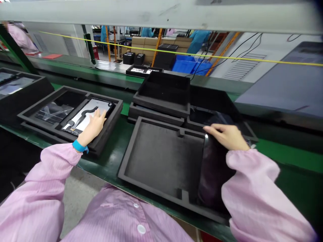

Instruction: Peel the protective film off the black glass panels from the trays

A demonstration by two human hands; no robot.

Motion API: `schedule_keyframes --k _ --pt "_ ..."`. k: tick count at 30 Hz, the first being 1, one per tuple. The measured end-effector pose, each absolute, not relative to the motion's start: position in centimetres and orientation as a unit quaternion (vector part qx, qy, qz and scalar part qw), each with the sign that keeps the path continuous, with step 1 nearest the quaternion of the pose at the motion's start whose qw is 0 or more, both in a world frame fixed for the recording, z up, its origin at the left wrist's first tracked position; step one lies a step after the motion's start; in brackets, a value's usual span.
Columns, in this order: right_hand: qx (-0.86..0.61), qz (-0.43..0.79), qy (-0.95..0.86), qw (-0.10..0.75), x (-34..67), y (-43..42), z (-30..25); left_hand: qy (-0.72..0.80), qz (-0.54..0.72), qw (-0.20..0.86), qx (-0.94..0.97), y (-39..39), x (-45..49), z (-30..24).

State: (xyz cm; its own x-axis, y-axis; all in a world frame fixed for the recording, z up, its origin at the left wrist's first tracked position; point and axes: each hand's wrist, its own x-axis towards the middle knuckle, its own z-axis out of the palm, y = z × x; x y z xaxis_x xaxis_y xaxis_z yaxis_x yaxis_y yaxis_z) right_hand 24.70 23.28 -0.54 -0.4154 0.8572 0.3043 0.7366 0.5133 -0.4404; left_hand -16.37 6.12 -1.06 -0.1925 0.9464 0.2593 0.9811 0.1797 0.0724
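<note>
My left hand [94, 125] lies flat, fingers stretched out, on a silver panel with a black flex cable [85, 116] that sits in a black foam tray [32, 114] at the left. My right hand [227, 136] is curled over the top edge of a dark flat slab [214, 171], which stands tilted at the right side of a large, otherwise bare black foam tray [156, 158] in front of me. Both sleeves are pink; a blue band circles my left wrist.
More black foam trays are stacked behind [164, 94] on the green belt [285, 153]. Another tray stack [15, 87] stands at far left. A grey shelf beam [161, 13] runs overhead. Blue bins [191, 64], cardboard boxes and people in blue are beyond.
</note>
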Motion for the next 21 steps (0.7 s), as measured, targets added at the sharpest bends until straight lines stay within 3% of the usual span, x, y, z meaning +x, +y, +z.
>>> schedule_keyframes --k 3,5,6,8,11,15,21 --pt "-0.463 0.130 -0.826 0.296 21.1 22.6 3.2 -0.721 -0.211 -0.001 -0.660 6.0 -11.2 -0.5" --pt "-0.450 0.138 -0.828 0.304 17.8 21.5 4.6 -0.582 -0.384 -0.290 -0.655 5.4 -6.9 -0.6" --pt "-0.448 0.142 -0.828 0.304 16.2 20.9 4.9 -0.518 -0.409 -0.428 -0.617 5.0 -4.9 -0.8" --pt "-0.445 0.166 -0.824 0.309 13.7 19.7 4.9 -0.417 -0.455 -0.575 -0.538 4.2 -1.8 -1.4" --pt "-0.442 0.211 -0.812 0.319 13.1 18.7 3.7 -0.372 -0.535 -0.590 -0.478 3.2 -0.1 -2.4" --pt "-0.506 0.155 -0.801 0.279 16.7 18.3 1.7 -0.376 -0.583 -0.585 -0.420 2.4 -0.6 -3.2" --pt "-0.543 -0.110 -0.765 0.328 19.6 14.4 -0.3 -0.413 -0.577 -0.590 -0.385 1.5 -0.2 -2.4"
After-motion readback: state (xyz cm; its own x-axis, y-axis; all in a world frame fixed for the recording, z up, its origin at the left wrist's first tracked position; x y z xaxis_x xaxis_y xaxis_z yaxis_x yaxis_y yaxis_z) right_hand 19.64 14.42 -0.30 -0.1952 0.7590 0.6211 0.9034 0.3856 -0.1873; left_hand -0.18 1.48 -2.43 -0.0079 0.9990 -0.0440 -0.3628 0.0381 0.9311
